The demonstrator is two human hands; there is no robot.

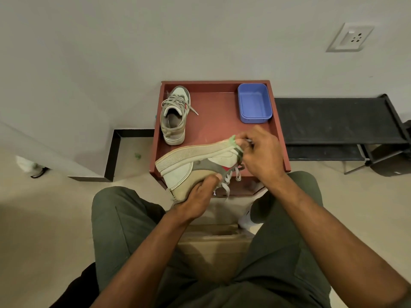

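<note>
While a second shoe (174, 116) and blue tub (254, 103) sit behind, our left hand (198, 203) grips the sneaker (198, 161) heel-end, right hand (260, 152) toe-end.

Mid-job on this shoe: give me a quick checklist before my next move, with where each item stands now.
1. Left hand grips the held shoe at the heel: ok.
2. Right hand pinches a green thing at the toe: ok.
3. What the green thing is: cannot tell.
4. Laces tied: not ok, hanging loose.
5. Blue tub upright on the table: ok.
6. Other shoe apart from the work: ok.
</note>
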